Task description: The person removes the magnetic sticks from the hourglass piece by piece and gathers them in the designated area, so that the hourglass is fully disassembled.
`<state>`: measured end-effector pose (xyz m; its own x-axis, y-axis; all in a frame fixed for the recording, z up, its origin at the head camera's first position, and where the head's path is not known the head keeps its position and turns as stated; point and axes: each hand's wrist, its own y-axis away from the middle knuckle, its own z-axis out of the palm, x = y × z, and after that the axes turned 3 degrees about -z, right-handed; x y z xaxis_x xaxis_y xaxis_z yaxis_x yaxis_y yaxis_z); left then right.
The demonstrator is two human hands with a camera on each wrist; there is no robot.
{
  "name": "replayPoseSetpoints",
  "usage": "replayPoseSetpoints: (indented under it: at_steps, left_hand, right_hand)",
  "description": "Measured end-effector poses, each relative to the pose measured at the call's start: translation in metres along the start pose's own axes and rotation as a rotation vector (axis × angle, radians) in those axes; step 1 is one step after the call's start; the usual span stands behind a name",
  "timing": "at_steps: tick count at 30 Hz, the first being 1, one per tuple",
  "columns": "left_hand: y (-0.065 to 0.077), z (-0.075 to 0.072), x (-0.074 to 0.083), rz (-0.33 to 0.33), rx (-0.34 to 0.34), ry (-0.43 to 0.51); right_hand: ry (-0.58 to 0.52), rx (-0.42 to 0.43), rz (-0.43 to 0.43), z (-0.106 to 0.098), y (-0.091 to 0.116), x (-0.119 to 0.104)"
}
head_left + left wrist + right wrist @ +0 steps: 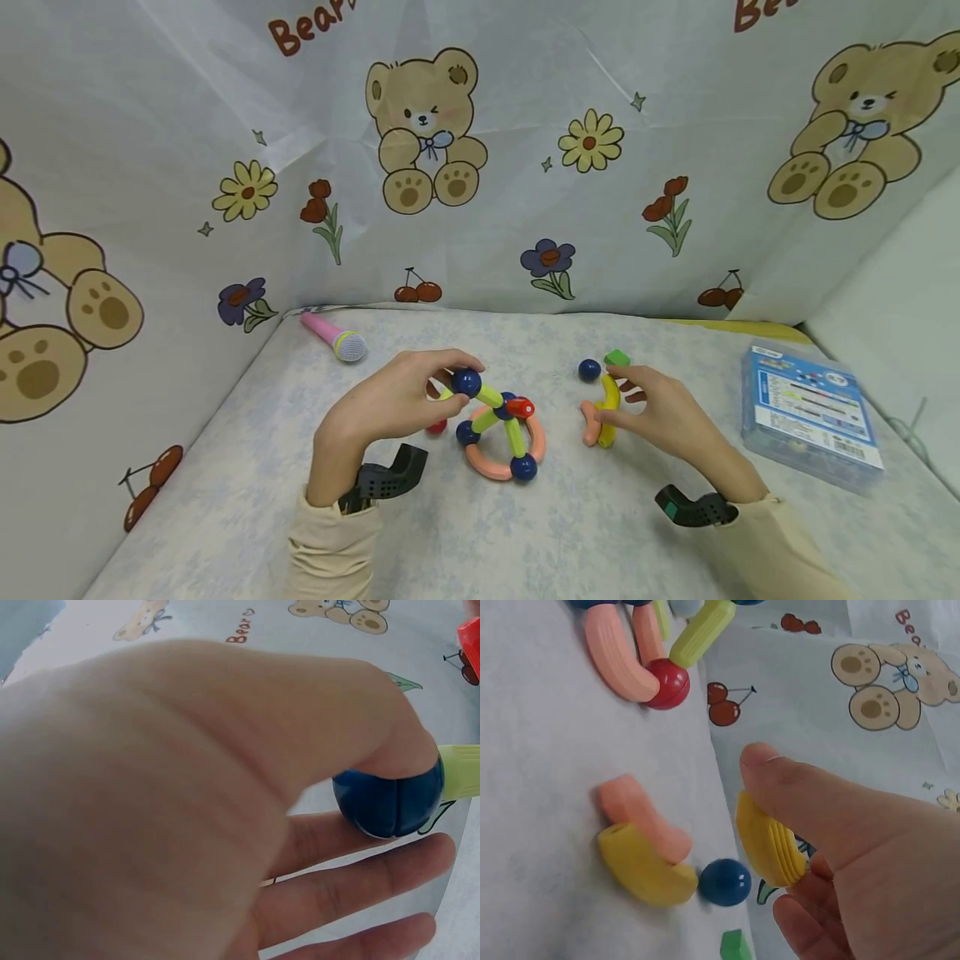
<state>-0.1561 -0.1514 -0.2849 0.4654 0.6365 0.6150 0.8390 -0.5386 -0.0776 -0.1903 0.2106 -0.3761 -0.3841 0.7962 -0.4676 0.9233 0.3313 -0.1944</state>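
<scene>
My left hand (401,400) pinches a dark blue ball (390,802) between thumb and fingers. A light green rod (492,396) joins that ball to a magnetic-stick structure with several blue balls, green rods, a red piece (520,407) on top and a ring of curved pink sticks (487,465). A red ball (669,684) sits in the ring. My right hand (660,412) pinches a curved yellow stick (769,844) above the table. Below it lie another curved yellow stick (645,870) and a curved pink stick (641,817), touching each other, with a loose blue ball (725,882) beside them.
A green block (617,357) lies behind the loose pieces. At the right stands a clear plastic box with a blue label (813,408). A pink toy microphone (333,336) lies at the back left. A bear-printed cloth (510,233) hangs behind the table.
</scene>
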Motion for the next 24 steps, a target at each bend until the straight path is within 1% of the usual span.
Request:
replayPoseSetpoints:
  at_steps: [6, 11, 14, 18, 24]
  left_hand:
    - [0.001, 0.001, 0.001, -0.072, 0.0, 0.016]
    - [0.0, 0.001, 0.002, -0.112, 0.009, 0.026]
    - [0.0, 0.001, 0.002, -0.12, 0.014, 0.029]
    - [0.0, 0.001, 0.002, -0.109, 0.02, 0.035]
    - [0.0, 0.001, 0.0, -0.107, 0.017, 0.045]
  right_hand:
    - [-0.038, 0.01, 0.009, 0.005, 0.017, 0.016]
    - [-0.033, 0.0, 0.006, 0.014, 0.023, 0.026]
    - [-0.019, -0.005, -0.002, 0.02, 0.024, 0.029]
    - [-0.005, -0.006, -0.015, 0.027, 0.025, 0.031]
    - [0.008, -0.009, -0.008, 0.033, 0.025, 0.031]
